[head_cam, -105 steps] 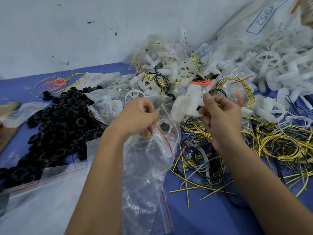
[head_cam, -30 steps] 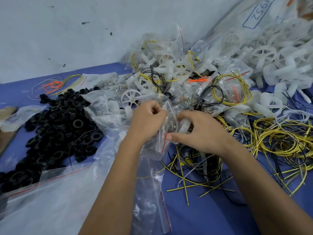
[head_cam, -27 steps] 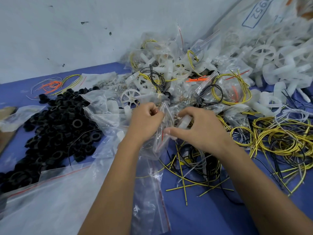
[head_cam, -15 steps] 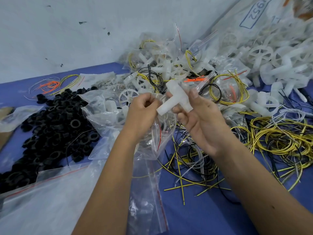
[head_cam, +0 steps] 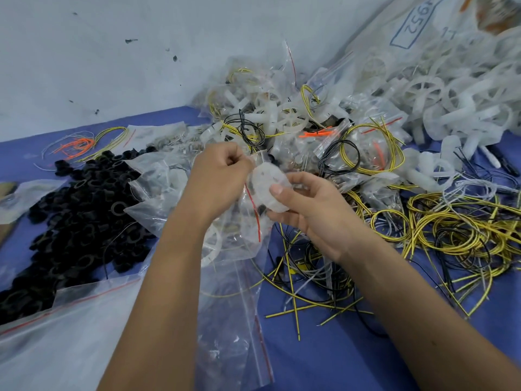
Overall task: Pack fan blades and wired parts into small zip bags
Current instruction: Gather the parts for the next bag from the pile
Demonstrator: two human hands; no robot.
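My left hand (head_cam: 218, 180) pinches the red-striped mouth of a small clear zip bag (head_cam: 239, 235) that hangs below it over the blue table. My right hand (head_cam: 307, 210) grips a white plastic fan blade (head_cam: 267, 187) between thumb and fingers, right at the bag's mouth. Something white shows through the bag's lower part. Loose white fan blades (head_cam: 451, 91) are heaped at the back right. Yellow and black wire coils (head_cam: 456, 230) lie to the right of my hands.
A pile of black rings (head_cam: 79, 210) covers the left of the blue table (head_cam: 324, 359). Filled zip bags (head_cam: 282, 114) are heaped against the white wall. Empty clear bags (head_cam: 70, 334) lie at the front left. Orange and yellow wires (head_cam: 84, 142) lie at the back left.
My right hand reached into the pile, came up with a white fan blade, and has now brought it down to the mouth of the bag that my left hand holds.
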